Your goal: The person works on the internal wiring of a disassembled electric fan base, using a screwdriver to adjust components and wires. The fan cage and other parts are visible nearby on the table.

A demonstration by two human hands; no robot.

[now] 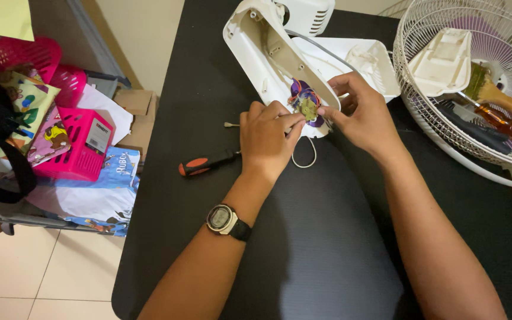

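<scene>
Both hands meet at the open white fan housing [268, 53] lying on the black surface [327, 249]. The left hand [266, 137] and right hand [362, 115] pinch their fingers shut on the small brass-and-purple switch part [307, 105] (probably wired in). Best to steady the housing and avoid tugging the wires.

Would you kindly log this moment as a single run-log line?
left hand: on small wired part | right hand: pinching same part | part: inside white fan housing | screwdriver: on black table, untouched
</scene>
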